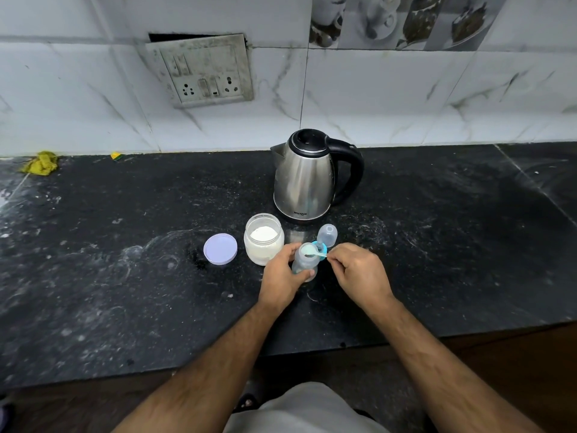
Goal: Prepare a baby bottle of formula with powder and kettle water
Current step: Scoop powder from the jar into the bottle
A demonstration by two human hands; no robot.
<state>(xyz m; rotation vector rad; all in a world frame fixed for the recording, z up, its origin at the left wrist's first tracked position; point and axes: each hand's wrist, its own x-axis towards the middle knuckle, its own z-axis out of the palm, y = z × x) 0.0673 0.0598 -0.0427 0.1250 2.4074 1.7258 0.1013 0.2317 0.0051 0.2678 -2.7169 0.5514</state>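
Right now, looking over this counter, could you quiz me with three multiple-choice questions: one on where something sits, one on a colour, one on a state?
1. Where is the kettle?
A. behind the powder jar
B. at the counter's front edge
C. left of the yellow cloth

2. What colour is the loose jar lid?
A. red
B. pale lilac
C. black

3. What state is the baby bottle in?
A. capped
B. lying flat
C. open and upright

Answers:
1 A, it stands nearer the wall.
2 B, it lies left of the jar.
3 C, the left hand holds it while the right hand rests a scoop over its mouth.
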